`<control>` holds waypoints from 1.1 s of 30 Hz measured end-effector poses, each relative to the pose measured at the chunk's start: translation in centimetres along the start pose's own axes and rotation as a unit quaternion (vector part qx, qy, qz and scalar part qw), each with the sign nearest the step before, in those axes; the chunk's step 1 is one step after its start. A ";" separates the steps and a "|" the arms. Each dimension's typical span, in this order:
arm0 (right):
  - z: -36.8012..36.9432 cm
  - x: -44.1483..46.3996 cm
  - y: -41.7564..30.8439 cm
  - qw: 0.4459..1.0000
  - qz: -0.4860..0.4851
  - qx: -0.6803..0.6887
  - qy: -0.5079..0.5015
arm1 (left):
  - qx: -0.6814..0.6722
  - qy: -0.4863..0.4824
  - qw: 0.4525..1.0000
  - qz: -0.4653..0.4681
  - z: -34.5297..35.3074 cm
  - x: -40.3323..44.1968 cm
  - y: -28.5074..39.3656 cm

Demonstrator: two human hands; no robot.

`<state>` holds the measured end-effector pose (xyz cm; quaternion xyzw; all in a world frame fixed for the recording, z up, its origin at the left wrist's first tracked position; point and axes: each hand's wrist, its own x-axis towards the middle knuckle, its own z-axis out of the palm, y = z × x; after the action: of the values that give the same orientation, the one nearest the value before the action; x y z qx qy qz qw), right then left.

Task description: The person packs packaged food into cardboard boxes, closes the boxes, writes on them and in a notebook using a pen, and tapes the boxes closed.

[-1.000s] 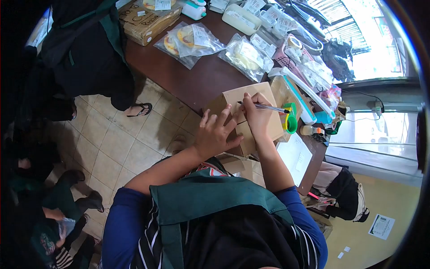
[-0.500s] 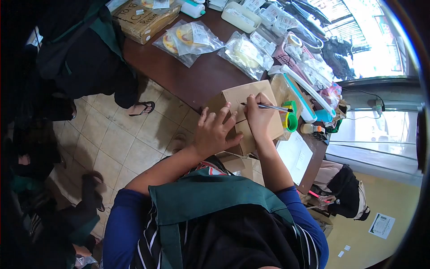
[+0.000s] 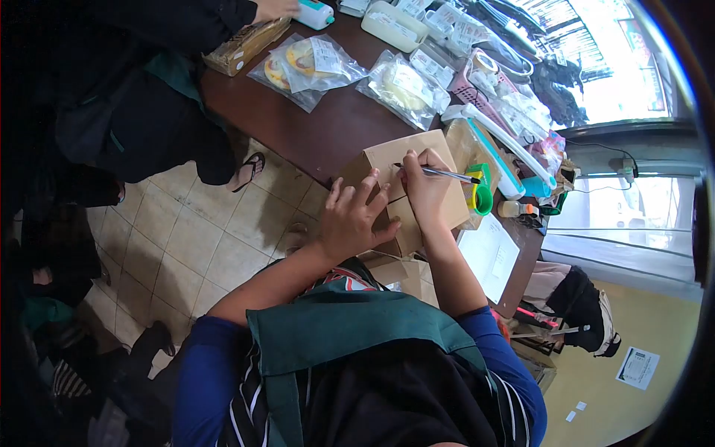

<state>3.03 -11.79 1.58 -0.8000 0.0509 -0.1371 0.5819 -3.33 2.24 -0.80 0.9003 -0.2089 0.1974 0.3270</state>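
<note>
Landmark: tan cardboard box (image 3: 411, 216), at near edge of dark-brown tabletop (image 3: 298, 134), in front of the wearer. Overhang, if any: can't tell.

R hand (image 3: 426, 186) rests on box top, thumb + fingers pinching a slim clear-barrelled pen (image 3: 453, 175) close to its tip; back end leans to the R. Low grip prob. for fine control; tip contact w/ cardboard too small to confirm.

L hand (image 3: 354, 220) at box's L side: fingers spread, thumb apart, nothing pinched. Looks like a brace, prob. so box doesn't slide; firmness of press unclear.

Just R of box: green-and-yellow ring-shaped plastic item (image 3: 482, 197), presumably within easy reach. Further R, nearer wearer: flat white sheet (image 3: 488, 257). Beyond box, to R: long white-and-blue plastic device (image 3: 488, 145). Beyond box: clear plastic bag w/ pale contents (image 3: 406, 86); beyond + L, clear bags w/ round yellow pieces (image 3: 304, 59), labels up, prob. for reading.
</note>
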 end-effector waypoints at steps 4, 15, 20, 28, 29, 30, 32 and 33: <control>-0.2 -0.1 0.1 1.000 -0.005 -0.001 0.015 | 0.003 -0.005 1.000 -0.004 -0.2 0.1 0.1; 0.1 0.0 -0.1 1.000 0.000 0.000 0.023 | -0.003 -0.006 1.000 -0.010 0.0 0.0 0.0; -0.8 0.3 0.2 0.999 -0.003 -0.033 0.025 | 0.007 -0.002 1.000 -0.006 0.0 0.1 0.0; -0.4 0.4 -0.6 0.999 0.028 0.040 0.012 | 0.005 0.002 1.000 0.003 -0.1 0.2 -0.1; -0.5 0.4 -0.6 0.999 0.029 0.039 0.013 | 0.005 0.003 1.000 0.005 0.0 0.2 -0.1; -0.6 0.4 -0.5 0.999 0.028 0.015 0.009 | 0.004 0.002 1.000 0.005 0.0 0.1 -0.1; -0.8 0.4 -0.4 1.000 0.027 -0.009 0.004 | 0.004 0.025 1.000 0.018 0.0 0.2 -0.2; -0.8 0.3 -0.3 1.000 0.023 0.003 0.010 | 0.005 0.025 1.000 0.018 0.0 0.2 -0.2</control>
<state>3.05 -12.51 2.13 -0.7953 0.0747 -0.1321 0.5868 -3.02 2.33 -0.77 0.8927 -0.2160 0.2265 0.3243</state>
